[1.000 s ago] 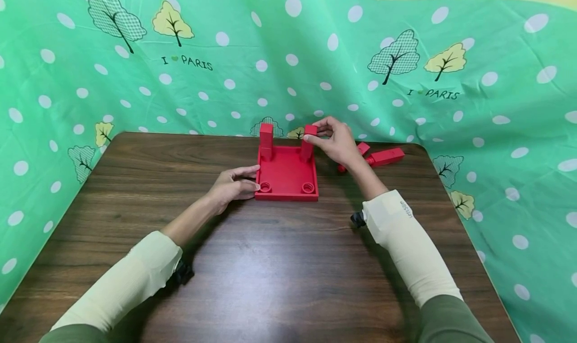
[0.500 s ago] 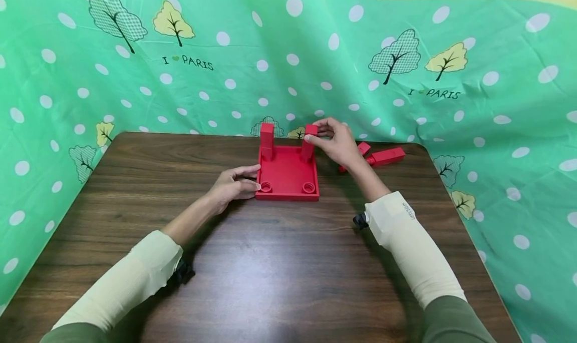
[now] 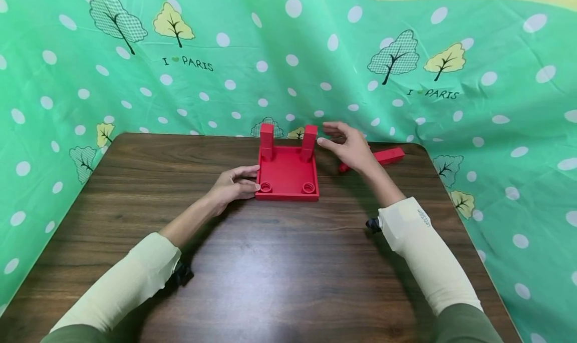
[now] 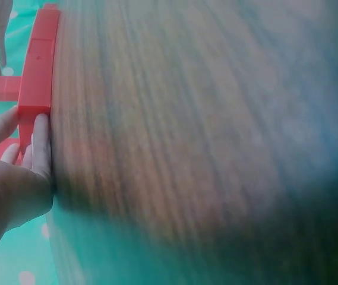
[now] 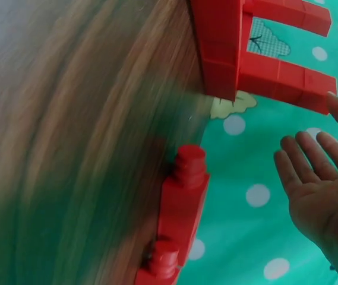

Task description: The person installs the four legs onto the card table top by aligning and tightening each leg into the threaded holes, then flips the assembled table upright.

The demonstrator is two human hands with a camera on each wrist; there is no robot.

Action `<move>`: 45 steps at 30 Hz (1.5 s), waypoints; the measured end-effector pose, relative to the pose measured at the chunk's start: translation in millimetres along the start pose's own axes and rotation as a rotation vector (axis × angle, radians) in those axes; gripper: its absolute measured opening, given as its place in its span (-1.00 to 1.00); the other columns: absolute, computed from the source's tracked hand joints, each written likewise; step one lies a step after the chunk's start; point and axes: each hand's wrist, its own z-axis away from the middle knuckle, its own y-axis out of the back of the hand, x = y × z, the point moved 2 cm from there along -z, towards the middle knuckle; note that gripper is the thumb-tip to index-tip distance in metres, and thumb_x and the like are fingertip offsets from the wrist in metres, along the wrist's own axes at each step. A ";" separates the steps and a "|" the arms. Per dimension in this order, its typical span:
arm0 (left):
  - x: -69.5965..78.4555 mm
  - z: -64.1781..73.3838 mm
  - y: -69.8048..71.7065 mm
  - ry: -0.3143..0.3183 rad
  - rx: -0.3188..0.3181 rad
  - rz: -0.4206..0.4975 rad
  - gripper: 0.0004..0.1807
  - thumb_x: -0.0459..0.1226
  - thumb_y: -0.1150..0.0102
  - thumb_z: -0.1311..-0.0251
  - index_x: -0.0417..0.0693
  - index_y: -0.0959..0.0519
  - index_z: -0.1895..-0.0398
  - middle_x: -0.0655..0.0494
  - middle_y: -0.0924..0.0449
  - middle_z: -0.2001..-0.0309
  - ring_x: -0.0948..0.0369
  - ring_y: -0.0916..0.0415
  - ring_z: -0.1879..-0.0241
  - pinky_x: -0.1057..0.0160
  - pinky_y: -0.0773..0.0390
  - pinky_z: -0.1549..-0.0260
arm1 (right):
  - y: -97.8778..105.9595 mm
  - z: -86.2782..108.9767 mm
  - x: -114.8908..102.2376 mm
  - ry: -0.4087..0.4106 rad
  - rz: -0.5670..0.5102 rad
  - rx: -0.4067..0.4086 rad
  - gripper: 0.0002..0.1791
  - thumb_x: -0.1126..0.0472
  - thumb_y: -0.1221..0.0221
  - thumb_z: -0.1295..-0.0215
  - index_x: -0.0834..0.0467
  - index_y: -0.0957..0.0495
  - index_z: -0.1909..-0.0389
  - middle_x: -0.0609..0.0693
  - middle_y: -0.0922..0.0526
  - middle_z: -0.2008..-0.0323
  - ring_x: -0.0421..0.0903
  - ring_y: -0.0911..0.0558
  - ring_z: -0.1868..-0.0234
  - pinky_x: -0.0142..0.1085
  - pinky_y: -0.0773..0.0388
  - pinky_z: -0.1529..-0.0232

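A red square tray-like base (image 3: pixel 288 197) lies on the table, two square red legs (image 3: pixel 266 141) (image 3: pixel 308 140) standing upright at its back corners. Round threaded sockets (image 3: pixel 266 187) (image 3: pixel 308 188) show at both front corners. My left hand (image 3: pixel 227 189) holds the base's left edge between thumb and fingers; the left wrist view shows these fingers against the base's side (image 4: pixel 35 89). My right hand (image 3: pixel 353 147) is just right of the right back leg, fingers loosely spread and holding nothing. In the right wrist view its thumb overlaps that leg's end (image 5: pixel 317 89).
Two loose red legs with threaded ends (image 5: pixel 180 208) (image 5: pixel 164 261) lie right of the base, partly behind my right hand in the head view. The brown wooden table (image 3: pixel 270 263) ends at a green dotted curtain (image 3: pixel 288 82) behind it.
My right hand has let go of the right back leg and moved a little to the right, fingers opening. The leg stays upright; my left hand and the base have not moved.
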 end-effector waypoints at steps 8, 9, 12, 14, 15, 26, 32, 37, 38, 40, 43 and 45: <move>0.6 3.3 1.6 -0.033 -0.010 -0.021 -0.22 -0.57 -0.37 -0.42 -0.06 -0.49 -0.68 -0.21 -0.47 -0.57 0.33 -0.81 0.06 0.32 -0.87 0.00 | 18.1 10.7 14.3 -0.043 0.085 0.014 -0.23 -0.15 -0.41 -0.57 0.05 -0.49 -0.66 0.10 -0.59 -0.60 0.20 -0.55 -0.62 0.19 -0.50 -0.66; -0.2 3.7 1.8 -0.036 -0.013 -0.022 -0.23 -0.57 -0.36 -0.42 -0.07 -0.49 -0.68 -0.22 -0.47 -0.57 0.33 -0.80 0.07 0.31 -0.87 -0.01 | 20.4 12.0 16.3 -0.043 0.093 0.015 -0.23 -0.15 -0.40 -0.58 0.05 -0.48 -0.67 0.10 -0.58 -0.61 0.18 -0.53 -0.64 0.19 -0.49 -0.67; -2.3 4.8 2.6 -0.043 -0.020 -0.020 -0.23 -0.58 -0.35 -0.42 -0.09 -0.49 -0.68 -0.22 -0.49 -0.55 0.35 -0.77 0.05 0.30 -0.87 -0.05 | 26.6 15.6 21.3 -0.044 0.110 0.014 -0.23 -0.15 -0.38 -0.60 0.01 -0.45 -0.70 0.08 -0.54 -0.64 0.11 -0.46 -0.70 0.20 -0.42 -0.71; -3.5 5.6 3.0 -0.046 -0.024 -0.023 -0.23 -0.59 -0.35 -0.41 -0.10 -0.49 -0.67 -0.21 -0.51 -0.54 0.35 -0.75 0.02 0.31 -0.86 -0.07 | 30.1 18.2 24.0 -0.043 0.118 0.013 -0.23 -0.14 -0.38 -0.61 -0.02 -0.44 -0.71 0.06 -0.52 -0.66 0.08 -0.41 -0.74 0.21 -0.38 -0.74; -4.2 5.7 3.2 -0.047 -0.025 -0.025 -0.23 -0.59 -0.35 -0.41 -0.10 -0.49 -0.67 -0.21 -0.52 -0.54 0.35 -0.74 0.00 0.31 -0.86 -0.07 | 31.8 19.4 25.3 -0.041 0.122 0.011 -0.24 -0.14 -0.37 -0.61 -0.02 -0.44 -0.71 0.06 -0.51 -0.66 0.08 -0.38 -0.75 0.22 -0.36 -0.74; -5.0 8.4 4.2 -0.057 -0.038 -0.009 -0.21 -0.59 -0.36 -0.40 -0.09 -0.48 -0.68 -0.20 -0.44 -0.62 0.34 -0.72 -0.05 0.35 -0.84 -0.06 | 44.8 31.9 40.2 -0.098 0.254 -0.015 -0.22 -0.18 -0.30 -0.66 0.06 -0.40 -0.73 0.18 -0.45 -0.69 0.23 -0.36 -0.74 0.31 -0.36 -0.71; -5.7 8.3 3.7 -0.060 -0.037 -0.015 -0.22 -0.57 -0.38 -0.40 -0.07 -0.49 -0.68 -0.19 -0.45 -0.63 0.33 -0.72 -0.08 0.36 -0.84 -0.07 | 47.1 36.3 50.1 -0.114 0.365 -0.064 -0.15 -0.28 -0.23 -0.68 0.10 -0.34 -0.76 0.32 -0.61 -0.48 0.23 -0.66 -0.11 0.12 -0.67 -0.10; -5.5 8.1 2.9 -0.065 -0.033 -0.025 -0.22 -0.57 -0.38 -0.40 -0.06 -0.49 -0.67 -0.20 -0.47 -0.62 0.30 -0.71 -0.11 0.36 -0.84 -0.07 | 50.4 37.6 57.2 -0.132 0.384 -0.153 -0.08 -0.24 -0.21 -0.71 0.21 -0.20 -0.79 0.29 -0.23 -0.77 0.29 -0.34 -0.73 0.34 -0.39 -0.67; -5.6 7.9 2.8 -0.065 -0.033 -0.025 -0.22 -0.57 -0.38 -0.41 -0.06 -0.49 -0.67 -0.20 -0.47 -0.62 0.29 -0.71 -0.11 0.36 -0.84 -0.07 | 50.9 37.6 58.5 -0.131 0.395 -0.166 -0.08 -0.22 -0.21 -0.72 0.23 -0.18 -0.80 0.30 -0.20 -0.78 0.31 -0.25 -0.78 0.35 -0.31 -0.72; -5.9 7.5 2.6 -0.063 -0.034 -0.025 -0.22 -0.57 -0.38 -0.41 -0.07 -0.49 -0.68 -0.19 -0.46 -0.63 0.29 -0.71 -0.12 0.36 -0.84 -0.07 | 51.2 37.6 60.6 -0.131 0.427 -0.194 -0.06 -0.22 -0.18 -0.73 0.26 -0.13 -0.80 0.31 -0.15 -0.80 0.32 -0.18 -0.81 0.36 -0.22 -0.76; -6.5 7.0 2.8 -0.062 -0.034 -0.023 -0.22 -0.57 -0.37 -0.42 -0.07 -0.49 -0.68 -0.18 -0.45 -0.64 0.30 -0.71 -0.12 0.36 -0.84 -0.06 | 50.4 37.8 63.1 -0.139 0.481 -0.241 -0.02 -0.26 -0.13 -0.74 0.30 -0.07 -0.81 0.33 -0.05 -0.82 0.34 -0.08 -0.84 0.36 -0.12 -0.79; -6.8 6.9 3.1 -0.061 -0.032 -0.024 -0.22 -0.57 -0.37 -0.41 -0.07 -0.49 -0.68 -0.17 -0.44 -0.64 0.30 -0.71 -0.11 0.37 -0.84 -0.06 | 48.9 38.2 63.6 -0.141 0.513 -0.277 0.01 -0.29 -0.10 -0.75 0.33 -0.03 -0.81 0.36 0.01 -0.83 0.36 0.00 -0.86 0.36 -0.03 -0.82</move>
